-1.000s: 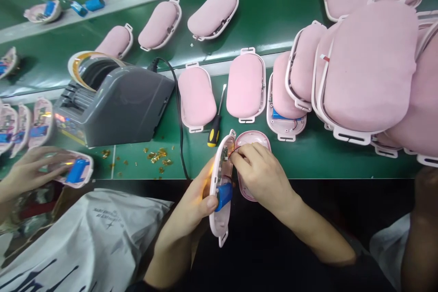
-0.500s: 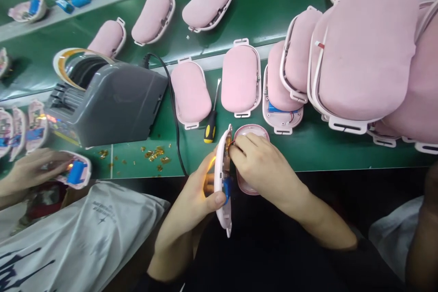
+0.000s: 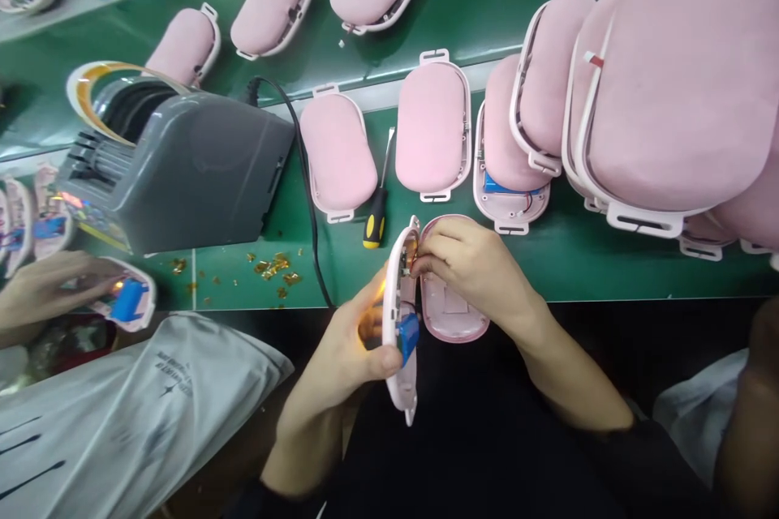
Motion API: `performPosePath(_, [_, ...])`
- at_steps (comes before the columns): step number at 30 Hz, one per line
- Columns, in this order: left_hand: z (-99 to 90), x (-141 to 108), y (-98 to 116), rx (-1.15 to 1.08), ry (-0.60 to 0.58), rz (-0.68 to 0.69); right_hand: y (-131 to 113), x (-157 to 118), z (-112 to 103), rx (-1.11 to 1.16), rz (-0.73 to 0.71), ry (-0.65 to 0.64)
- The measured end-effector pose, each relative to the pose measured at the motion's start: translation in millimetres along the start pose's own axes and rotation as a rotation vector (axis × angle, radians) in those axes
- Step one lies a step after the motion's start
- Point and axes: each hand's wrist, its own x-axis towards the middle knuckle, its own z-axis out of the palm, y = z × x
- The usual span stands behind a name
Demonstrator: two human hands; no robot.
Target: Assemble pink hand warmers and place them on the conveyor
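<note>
My left hand [image 3: 346, 349] grips an open pink plastic shell [image 3: 397, 385] by its back, tilted nearly on edge. Inside it a blue battery pack [image 3: 409, 336] shows, with my thumb close to it, and an orange light glows near my fingers. At the shell's upper inner side my right hand [image 3: 478, 263] has its fingers pinched together; what lies between them is too small to make out. Under that hand rests a second pink shell half [image 3: 454, 320], its hollow side up at the bench edge.
A grey tape dispenser [image 3: 200, 170] stands to the left, with a black cable [image 3: 313, 235] beside it. Near a yellow-black screwdriver [image 3: 376, 219] lie padded pink units [image 3: 432, 126], stacked high on the right. Another person's hand [image 3: 52, 292] holds an open shell [image 3: 143, 312] at left.
The view has shifted slightly. The shell in my left hand has turned so more of its inside and battery show. My right hand stays pinched at its upper inner side.
</note>
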Motion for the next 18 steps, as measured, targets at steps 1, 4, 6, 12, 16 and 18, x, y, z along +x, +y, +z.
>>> performPosePath(1, [0.2,-0.5,-1.3,0.031,0.015,-0.013,-1.1,1.6,-1.6,-0.004,0.002,0.006])
performPosePath(4, [1.3,0.6,-7.5,0.005,0.03,0.068,-9.5,-2.5,-4.6,-0.045,-0.001,0.077])
performPosePath(6, [3.1,2.4,-12.5,-0.061,0.027,0.138,-15.9,-16.5,-4.8,-0.053,-0.009,0.133])
performPosePath(12, [9.0,3.4,-31.8,-0.16,0.012,0.241,-20.2,-78.6,1.4,-0.09,0.216,0.412])
performPosePath(16, [14.8,2.8,-45.1,-0.285,-0.012,0.312,-21.8,-87.9,2.1,-0.04,0.318,0.298])
performPosePath(18, [17.5,1.0,-49.1,-0.309,-0.048,0.276,-24.0,-86.1,-2.0,0.227,0.376,0.297])
